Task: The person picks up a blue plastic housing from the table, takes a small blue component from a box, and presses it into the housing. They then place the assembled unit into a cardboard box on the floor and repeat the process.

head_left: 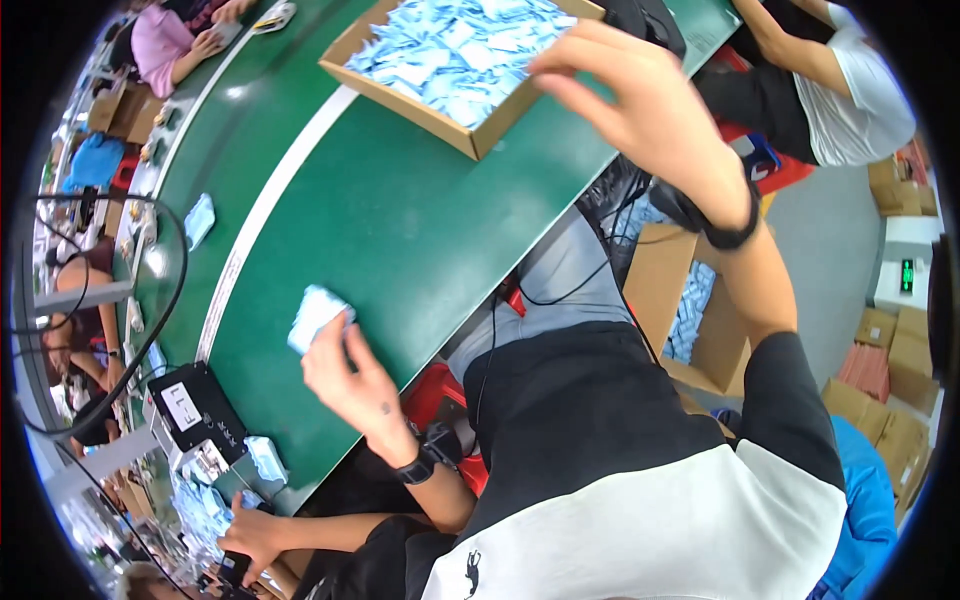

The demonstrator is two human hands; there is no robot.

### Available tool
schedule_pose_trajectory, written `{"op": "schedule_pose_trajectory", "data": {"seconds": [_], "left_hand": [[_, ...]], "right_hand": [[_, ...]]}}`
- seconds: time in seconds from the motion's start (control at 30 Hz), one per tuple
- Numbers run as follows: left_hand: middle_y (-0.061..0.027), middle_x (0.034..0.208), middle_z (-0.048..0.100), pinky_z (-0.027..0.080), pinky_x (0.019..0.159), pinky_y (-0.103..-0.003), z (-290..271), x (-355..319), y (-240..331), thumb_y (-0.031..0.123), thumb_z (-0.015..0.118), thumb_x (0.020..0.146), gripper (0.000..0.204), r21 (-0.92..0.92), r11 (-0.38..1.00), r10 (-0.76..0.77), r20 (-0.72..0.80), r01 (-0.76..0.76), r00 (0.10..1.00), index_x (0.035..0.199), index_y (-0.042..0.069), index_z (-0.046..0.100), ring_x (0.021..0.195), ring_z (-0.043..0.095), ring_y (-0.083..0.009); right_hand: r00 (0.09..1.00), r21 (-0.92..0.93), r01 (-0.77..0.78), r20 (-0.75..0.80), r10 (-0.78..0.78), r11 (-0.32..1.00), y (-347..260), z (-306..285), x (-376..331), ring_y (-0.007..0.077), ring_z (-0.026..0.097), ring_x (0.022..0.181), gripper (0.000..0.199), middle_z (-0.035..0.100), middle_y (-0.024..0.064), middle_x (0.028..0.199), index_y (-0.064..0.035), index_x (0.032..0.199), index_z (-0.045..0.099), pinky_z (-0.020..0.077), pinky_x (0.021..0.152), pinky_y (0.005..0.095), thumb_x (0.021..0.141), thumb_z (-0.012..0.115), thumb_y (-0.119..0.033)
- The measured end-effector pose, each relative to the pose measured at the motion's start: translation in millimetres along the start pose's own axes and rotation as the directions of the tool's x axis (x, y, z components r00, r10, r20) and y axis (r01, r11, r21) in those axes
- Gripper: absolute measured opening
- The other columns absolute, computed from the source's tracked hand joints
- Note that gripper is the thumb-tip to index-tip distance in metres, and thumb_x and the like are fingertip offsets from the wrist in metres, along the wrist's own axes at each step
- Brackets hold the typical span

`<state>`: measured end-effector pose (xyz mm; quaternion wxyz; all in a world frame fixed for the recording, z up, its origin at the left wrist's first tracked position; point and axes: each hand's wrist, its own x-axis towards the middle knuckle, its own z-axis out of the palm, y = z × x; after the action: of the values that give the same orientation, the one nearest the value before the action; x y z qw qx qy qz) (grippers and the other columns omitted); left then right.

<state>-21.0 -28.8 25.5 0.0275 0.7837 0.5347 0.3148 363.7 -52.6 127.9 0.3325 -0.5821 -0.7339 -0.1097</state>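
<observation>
My left hand [352, 382] is over the near side of the green table, its fingertips closed on a small light-blue and white packet [314, 316]. Out to the upper right, my right hand [650, 115] hovers at the near right rim of a shallow cardboard box [420, 108]. Its fingers are loosely curved and apart, with nothing visible in them. The box is heaped with similar blue and white packets [465, 45]. Slight blur softens both hands.
A black boxy device [203, 412] stands at the left, a loose packet [265, 458] beside it. Another packet [199, 221] lies beyond the white strip [270, 200]. A co-worker's hand [255, 540] is at the lower left. Below the table's right edge, an open carton [655, 285] holds more packets.
</observation>
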Motion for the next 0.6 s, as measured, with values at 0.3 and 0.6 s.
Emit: {"op": "schedule_pose_trajectory", "data": {"seconds": [0.3,0.6], "left_hand": [[-0.0069,0.129,0.065,0.041,0.108,-0.049,2.0,9.1,35.6,0.011,0.079,0.089,0.027,-0.052,0.998,-0.037,-0.025,0.036,0.999,0.116,0.011,0.076,0.126,0.054,-0.0322],[-0.0044,0.128,0.065,0.037,0.112,-0.052,3.2,3.0,18.7,0.021,0.084,0.085,0.027,0.006,1.0,-0.004,0.088,0.003,0.996,0.111,0.016,0.078,0.123,0.053,-0.0344]], "right_hand": [[0.762,-0.267,0.006,0.625,0.168,0.964,41.1,92.6,79.9,0.0325,0.072,0.098,0.024,0.074,0.0109,0.098,-0.0078,0.108,0.073,0.0566,0.083,0.0445,0.086,0.075,-0.016],[0.896,-0.068,0.034,0.443,0.0,0.997,63.7,86.3,72.2,0.0291,0.073,0.085,0.023,0.074,0.0107,0.093,-0.009,0.116,0.069,0.0576,0.076,0.0419,0.093,0.064,-0.007]]}}
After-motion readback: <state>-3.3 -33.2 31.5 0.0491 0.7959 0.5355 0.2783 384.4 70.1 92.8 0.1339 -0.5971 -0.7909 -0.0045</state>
